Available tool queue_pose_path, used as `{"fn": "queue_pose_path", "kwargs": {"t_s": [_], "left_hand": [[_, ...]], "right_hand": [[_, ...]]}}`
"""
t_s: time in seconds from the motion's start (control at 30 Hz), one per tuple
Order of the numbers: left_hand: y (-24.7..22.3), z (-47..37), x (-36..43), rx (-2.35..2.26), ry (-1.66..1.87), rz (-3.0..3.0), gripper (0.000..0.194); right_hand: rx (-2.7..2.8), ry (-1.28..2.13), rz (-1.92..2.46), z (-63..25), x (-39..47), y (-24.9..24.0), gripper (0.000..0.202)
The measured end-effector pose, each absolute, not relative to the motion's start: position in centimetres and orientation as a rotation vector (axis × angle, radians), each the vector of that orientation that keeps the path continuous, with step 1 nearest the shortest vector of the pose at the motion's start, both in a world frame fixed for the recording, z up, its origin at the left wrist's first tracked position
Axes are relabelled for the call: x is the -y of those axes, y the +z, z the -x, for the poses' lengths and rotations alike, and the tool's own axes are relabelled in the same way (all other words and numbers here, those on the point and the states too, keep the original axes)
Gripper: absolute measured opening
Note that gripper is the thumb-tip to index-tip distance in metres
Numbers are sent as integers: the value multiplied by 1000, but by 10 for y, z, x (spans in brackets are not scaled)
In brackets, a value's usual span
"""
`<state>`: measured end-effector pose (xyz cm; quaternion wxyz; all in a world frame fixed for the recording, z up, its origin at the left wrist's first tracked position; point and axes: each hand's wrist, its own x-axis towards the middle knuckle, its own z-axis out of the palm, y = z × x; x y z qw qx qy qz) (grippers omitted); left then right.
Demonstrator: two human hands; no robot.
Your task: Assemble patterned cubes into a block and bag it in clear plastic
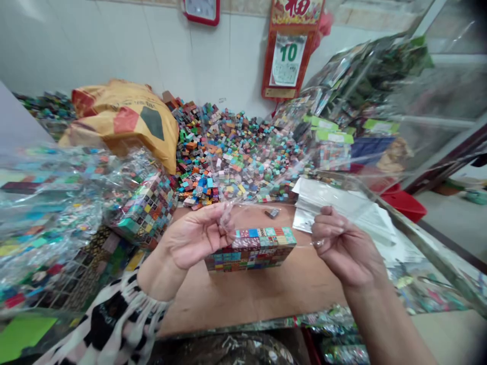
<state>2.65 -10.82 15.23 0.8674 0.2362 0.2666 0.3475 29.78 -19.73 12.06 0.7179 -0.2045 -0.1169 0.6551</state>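
A sheet or bag of clear plastic film (262, 177) is stretched between my two hands over the table. My left hand (198, 235) pinches one side of it, with the film bunched at the fingertips. On the other side my right hand (338, 243) has its fingers curled closed on the film. Just beneath and between them stands a block (251, 251) of small multicoloured patterned cubes on the brown tabletop (258, 294). A small dark piece (271, 213) lies behind that block.
Loose coloured cubes (243, 147) are heaped against the wall. A yellow bag (122, 121) and film-wrapped cube blocks (142, 205) stand at left. White papers (335, 213) lie at right, near a red container (405, 203).
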Motion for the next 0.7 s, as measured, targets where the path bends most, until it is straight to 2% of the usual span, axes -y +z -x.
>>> {"fn": "queue_pose_path", "kwargs": {"t_s": [0.27,0.43,0.7], "left_hand": [[142,-4,107,-631,802,-436,13],[141,8,106,-646,876,-346,20],[133,18,108,-532,864,-380,17]], "right_hand": [[323,1504,498,-281,189,122,20],[312,1508,492,-267,186,124,26],[330,1501,559,-254,184,120,27]]}}
